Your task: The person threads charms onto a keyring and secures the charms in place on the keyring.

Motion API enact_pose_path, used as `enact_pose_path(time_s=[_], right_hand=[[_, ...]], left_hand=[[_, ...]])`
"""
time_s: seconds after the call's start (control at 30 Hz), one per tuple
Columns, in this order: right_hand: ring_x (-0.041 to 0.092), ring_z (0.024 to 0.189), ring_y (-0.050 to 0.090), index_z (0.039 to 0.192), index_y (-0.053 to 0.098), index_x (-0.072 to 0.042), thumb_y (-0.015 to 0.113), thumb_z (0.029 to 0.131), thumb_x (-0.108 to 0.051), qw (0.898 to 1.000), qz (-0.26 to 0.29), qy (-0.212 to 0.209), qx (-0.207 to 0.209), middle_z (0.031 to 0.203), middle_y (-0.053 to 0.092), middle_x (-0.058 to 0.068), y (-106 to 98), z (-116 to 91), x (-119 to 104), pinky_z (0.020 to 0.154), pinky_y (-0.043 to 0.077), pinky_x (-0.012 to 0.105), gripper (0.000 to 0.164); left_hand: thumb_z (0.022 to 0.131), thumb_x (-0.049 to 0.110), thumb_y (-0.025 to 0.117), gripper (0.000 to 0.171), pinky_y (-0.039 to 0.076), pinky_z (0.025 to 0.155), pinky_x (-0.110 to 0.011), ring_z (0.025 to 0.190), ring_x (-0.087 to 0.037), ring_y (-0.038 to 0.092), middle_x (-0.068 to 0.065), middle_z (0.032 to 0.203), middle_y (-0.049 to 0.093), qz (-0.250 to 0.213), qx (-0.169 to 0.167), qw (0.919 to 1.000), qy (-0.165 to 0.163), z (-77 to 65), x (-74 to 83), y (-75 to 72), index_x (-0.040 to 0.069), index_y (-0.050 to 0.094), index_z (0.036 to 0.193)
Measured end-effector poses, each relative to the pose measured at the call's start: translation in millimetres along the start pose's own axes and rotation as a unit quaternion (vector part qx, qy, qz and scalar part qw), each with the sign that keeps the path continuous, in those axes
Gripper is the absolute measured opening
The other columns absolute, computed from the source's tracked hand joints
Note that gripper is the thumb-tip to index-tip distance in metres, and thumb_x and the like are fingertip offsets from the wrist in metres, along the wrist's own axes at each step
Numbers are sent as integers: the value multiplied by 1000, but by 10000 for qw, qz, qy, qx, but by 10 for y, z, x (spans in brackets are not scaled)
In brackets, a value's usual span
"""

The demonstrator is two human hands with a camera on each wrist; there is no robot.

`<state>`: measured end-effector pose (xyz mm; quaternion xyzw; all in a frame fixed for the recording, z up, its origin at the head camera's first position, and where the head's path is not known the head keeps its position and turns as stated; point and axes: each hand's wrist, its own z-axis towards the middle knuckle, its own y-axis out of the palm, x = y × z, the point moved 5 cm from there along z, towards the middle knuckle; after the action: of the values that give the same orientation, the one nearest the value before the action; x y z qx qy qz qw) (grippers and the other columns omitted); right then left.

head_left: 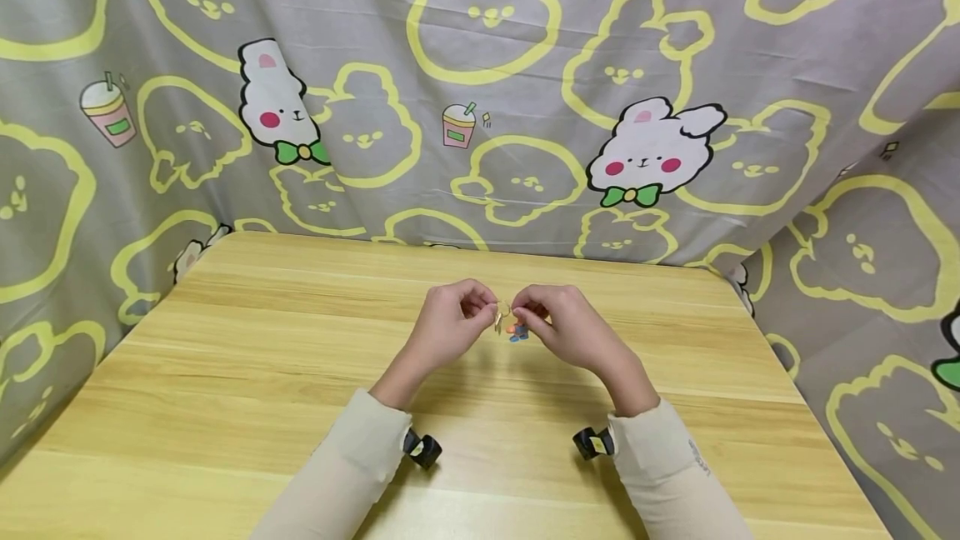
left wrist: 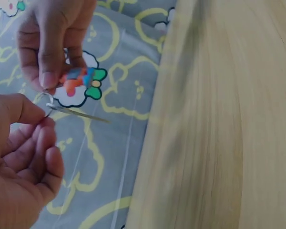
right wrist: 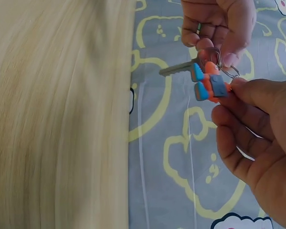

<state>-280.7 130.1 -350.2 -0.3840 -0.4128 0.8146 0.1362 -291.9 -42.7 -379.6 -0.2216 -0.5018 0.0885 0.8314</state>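
Note:
Both hands meet above the middle of the table, close together. My left hand (head_left: 452,323) pinches a metal key ring (left wrist: 48,100) between thumb and fingertips. From the ring hangs a key (right wrist: 178,68), its toothed blade pointing away from the fingers. Between the thumb and fingers of my right hand (head_left: 566,325) is the end of a small figure charm (right wrist: 212,86), orange with a grey-blue middle and bright blue feet. Charm and key lie side by side at the ring, and the charm overlaps the key in the right wrist view. Part of the ring is hidden behind fingertips.
A light wooden table (head_left: 262,365) spreads beneath the hands. Grey curtains (head_left: 360,15) with yellow outlines and white rabbits hang behind it and at both sides. A black wrist camera (head_left: 423,448) sits at the left cuff, another black camera (head_left: 592,442) at the right.

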Motion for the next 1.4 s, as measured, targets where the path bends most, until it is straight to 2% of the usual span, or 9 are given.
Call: enact_pose_path(time_s=[0.1,0.2,0.37,0.53,0.7,0.9,1.17,1.4], right_hand=[[10,74,66,98,73,-11,67,100,-10,9996,124,155,-192,82,71,-5,20,-17,58,69,55,28,6],[17,76,68,100,73,-11,66,101,-11,9975,343,358,-510,83,72,-4,58,-37,124,70,55,28,7],[27,78,67,101,72,-6,64,102,-11,9847,861,816,-1279,85,72,-3,164,-72,229,68,53,28,10],[17,72,61,98,72,-4,63,102,-7,9709,1021,1066,-1886,82,71,-1,274,-109,304,65,49,27,10],[9,68,54,92,71,-5,64,99,-4,9631,984,1114,-2246,80,68,-3,361,-141,353,64,48,26,10],[10,67,53,89,70,-8,66,99,-6,9632,880,1155,-2262,77,65,-5,405,-152,381,64,47,27,11],[10,68,54,92,69,-9,62,101,-3,9627,748,1381,-2204,81,69,-2,448,-156,415,63,47,28,13],[11,70,57,93,69,-9,65,99,-4,9635,606,1437,-2174,82,69,0,447,-160,448,65,48,29,9]], left_hand=[[96,9,69,6,55,68,-28,75,-13,64,3,81,69,-213,-265,9984,-460,-10,-35,21,10,72,91],[95,9,69,5,53,66,-28,76,-16,63,1,82,68,-237,-516,9954,-771,-21,-65,43,10,72,91],[92,7,66,6,50,64,-27,72,-14,59,-1,80,66,-63,-1058,9879,-1132,-46,-128,111,9,72,90],[88,3,66,10,46,60,-24,62,-10,53,1,72,64,173,-1544,9798,-1261,-76,-205,197,9,73,84],[85,2,66,11,42,55,-24,57,-9,49,2,66,61,173,-1781,9743,-1366,-107,-246,267,8,73,81],[85,1,69,7,44,56,-25,60,-10,53,1,69,62,231,-1882,9708,-1468,-131,-288,308,7,73,82],[88,0,71,7,47,56,-24,63,-11,57,0,72,64,403,-1669,9750,-1410,-140,-311,339,5,73,84],[89,-1,71,7,48,57,-22,65,-10,58,1,73,65,484,-1474,9784,-1363,-143,-302,378,5,73,85]])
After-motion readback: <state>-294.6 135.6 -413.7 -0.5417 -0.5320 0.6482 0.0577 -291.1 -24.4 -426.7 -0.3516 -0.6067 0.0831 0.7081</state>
